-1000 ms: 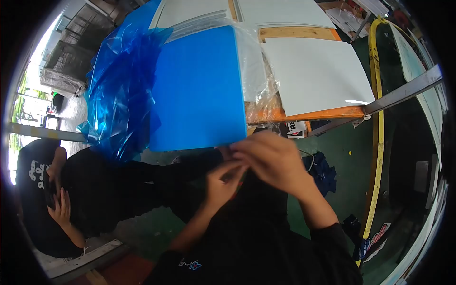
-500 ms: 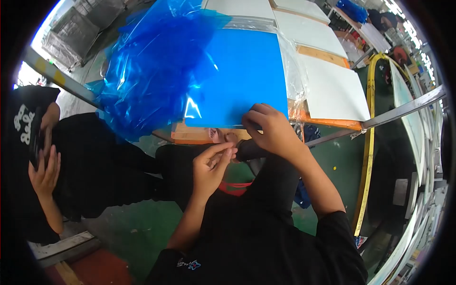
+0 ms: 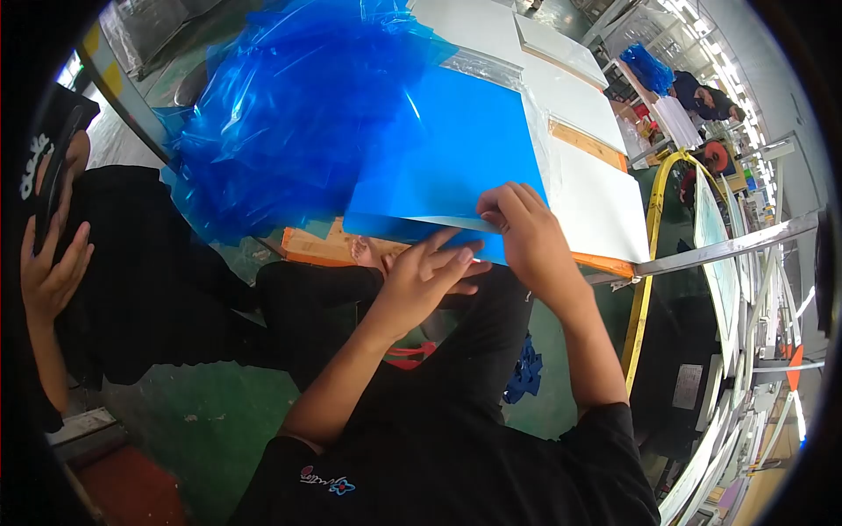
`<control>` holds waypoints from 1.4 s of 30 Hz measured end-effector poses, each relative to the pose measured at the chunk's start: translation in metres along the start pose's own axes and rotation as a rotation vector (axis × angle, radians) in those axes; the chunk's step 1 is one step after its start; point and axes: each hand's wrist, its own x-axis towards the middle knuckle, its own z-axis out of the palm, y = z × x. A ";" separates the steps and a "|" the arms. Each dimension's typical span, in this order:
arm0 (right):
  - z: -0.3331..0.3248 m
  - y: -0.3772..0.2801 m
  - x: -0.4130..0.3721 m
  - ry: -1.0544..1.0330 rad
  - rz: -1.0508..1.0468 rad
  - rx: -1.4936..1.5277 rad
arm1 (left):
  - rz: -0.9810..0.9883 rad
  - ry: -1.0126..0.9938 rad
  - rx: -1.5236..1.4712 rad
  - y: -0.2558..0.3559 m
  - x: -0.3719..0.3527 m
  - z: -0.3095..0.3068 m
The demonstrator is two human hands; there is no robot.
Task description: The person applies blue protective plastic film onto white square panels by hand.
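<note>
A flat panel covered by a smooth blue film sheet (image 3: 465, 145) lies on the workbench in front of me. Its near edge is lifted and bent, and a pale strip shows along the fold. My right hand (image 3: 531, 230) pinches the blue film at the near right corner, fingers curled over it. Just below that edge is my left hand (image 3: 419, 287), palm turned up, fingers apart and overlapping the hanging blue flap in this view. Left of the panel, a big crumpled heap of blue film (image 3: 272, 131) spills over the bench edge.
White panels (image 3: 605, 197) on wooden strips line the right side. A metal rail (image 3: 737, 235) and a yellow tube frame (image 3: 645, 316) stand further right. At the left sits a person (image 3: 53, 272) holding a dark phone-like object. Another person (image 3: 702, 96) is at a far table.
My right hand has pulled the near edge of the blue film up, folding it. The left hand has moved up toward that edge, opening from a pinch. The whole view has shifted slightly.
</note>
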 end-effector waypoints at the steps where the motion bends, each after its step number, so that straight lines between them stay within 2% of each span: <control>1: -0.008 0.001 0.003 -0.014 -0.040 -0.018 | 0.028 -0.008 -0.045 0.004 0.006 0.009; 3: -0.022 0.004 0.009 -0.041 -0.122 -0.050 | 0.103 -0.005 -0.111 0.004 0.021 0.019; 9: -0.038 0.006 0.004 -0.041 -0.171 -0.151 | 0.306 0.113 -0.235 -0.012 0.045 0.032; 11: -0.039 0.005 -0.004 -0.035 -0.148 -0.123 | 0.365 0.168 0.156 -0.028 0.040 0.026; 13: -0.039 -0.001 -0.015 -0.021 -0.111 -0.063 | 0.374 0.159 0.346 -0.031 0.024 0.026; 15: -0.036 -0.004 -0.029 0.001 -0.044 0.024 | 0.311 0.106 0.246 -0.028 -0.003 0.032; 17: -0.035 -0.005 -0.040 0.027 0.062 0.120 | 0.201 0.092 -0.026 -0.023 -0.033 0.036; 18: -0.034 -0.007 -0.045 0.037 0.136 0.175 | 0.201 0.153 -0.014 -0.025 -0.050 0.035; 19: -0.034 -0.007 -0.049 0.045 0.207 0.230 | 0.276 0.207 0.352 -0.029 -0.067 0.023; 21: -0.030 -0.001 -0.056 0.112 0.386 0.423 | 0.093 0.232 0.179 -0.024 -0.099 0.012; 24: -0.027 0.020 -0.056 0.225 0.583 0.690 | 0.095 0.270 0.182 -0.018 -0.131 -0.014; 27: -0.033 0.055 -0.052 0.250 0.655 0.943 | 0.249 0.398 0.082 0.001 -0.137 -0.012; 29: -0.042 0.079 -0.051 0.286 0.704 1.069 | 0.288 0.441 0.159 0.010 -0.144 -0.019; 30: -0.050 0.081 -0.047 0.386 0.803 0.999 | 0.307 0.483 0.183 0.013 -0.149 -0.024; 31: -0.069 0.084 -0.047 0.341 0.991 0.953 | 0.324 0.523 0.207 0.016 -0.154 -0.029; 34: -0.094 0.105 -0.029 0.464 1.094 0.963 | 0.397 0.543 0.221 0.025 -0.175 -0.046; 35: -0.109 0.120 -0.026 0.322 1.012 1.022 | 0.431 0.549 0.230 0.030 -0.182 -0.050; 37: -0.125 0.166 -0.025 0.284 0.844 1.247 | 0.613 0.665 0.228 0.039 -0.187 -0.044; 39: -0.134 0.204 -0.009 0.372 0.707 0.867 | 0.710 0.685 0.258 0.044 -0.200 -0.051; 40: -0.147 0.236 -0.006 0.289 0.640 0.822 | 0.719 0.702 0.265 0.046 -0.205 -0.054; 42: -0.161 0.258 0.013 0.317 0.543 0.535 | 0.742 0.740 0.278 0.050 -0.213 -0.060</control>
